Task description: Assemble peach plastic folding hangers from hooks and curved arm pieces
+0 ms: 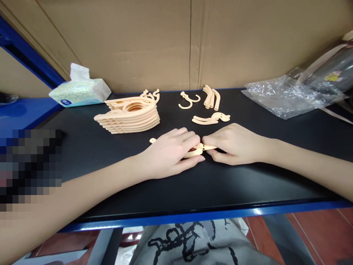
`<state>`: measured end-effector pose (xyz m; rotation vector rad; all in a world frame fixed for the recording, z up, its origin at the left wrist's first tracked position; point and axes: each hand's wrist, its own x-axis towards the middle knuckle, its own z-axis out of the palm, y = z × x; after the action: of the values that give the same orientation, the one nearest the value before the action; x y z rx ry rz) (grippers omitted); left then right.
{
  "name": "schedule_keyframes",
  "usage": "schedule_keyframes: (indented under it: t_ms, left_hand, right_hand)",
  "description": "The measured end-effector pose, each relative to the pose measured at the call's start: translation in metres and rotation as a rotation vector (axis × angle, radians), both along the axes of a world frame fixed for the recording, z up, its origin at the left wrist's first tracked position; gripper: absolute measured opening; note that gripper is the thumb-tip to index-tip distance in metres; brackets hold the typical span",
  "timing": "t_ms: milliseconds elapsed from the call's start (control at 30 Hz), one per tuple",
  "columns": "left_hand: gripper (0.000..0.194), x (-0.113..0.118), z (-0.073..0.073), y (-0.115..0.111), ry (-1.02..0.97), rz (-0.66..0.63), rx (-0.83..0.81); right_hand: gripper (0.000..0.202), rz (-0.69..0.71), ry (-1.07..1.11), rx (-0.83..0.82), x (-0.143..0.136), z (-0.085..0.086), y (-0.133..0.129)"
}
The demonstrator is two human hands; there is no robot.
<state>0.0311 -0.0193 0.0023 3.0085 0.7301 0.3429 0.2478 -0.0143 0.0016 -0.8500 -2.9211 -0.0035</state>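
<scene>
On your table (132, 198): tissues (82, 92) far left; stack (129, 119) right of them; hooks (188, 100) far centre; rods (211, 98) just right; plastic (286, 96) far right.

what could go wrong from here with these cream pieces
The left hand and right hand meet closely at the cream joint, so a slip might pinch a fingertip.

The stack is several layers high and unevenly lined up; a knock could slide it apart.

The loose curved rods might scatter if bumped.
</scene>
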Motion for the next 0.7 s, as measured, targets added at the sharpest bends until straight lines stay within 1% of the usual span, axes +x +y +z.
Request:
schedule_keyframes:
  t_ms: [133, 700]
  left_hand:
    - [0.025, -0.0001, -0.001, 0.0005, -0.002, -0.004, 0.01]
    - [0.025, -0.0016, -0.0013, 0.0011, -0.01, -0.007, 0.009]
  right_hand:
    - [0.02, -0.018, 0.002, 0.011, -0.0007, -0.0007, 0.0001]
    - [0.02, -0.019, -0.001, 0.022, -0.0004, -0.001, 0.0002]
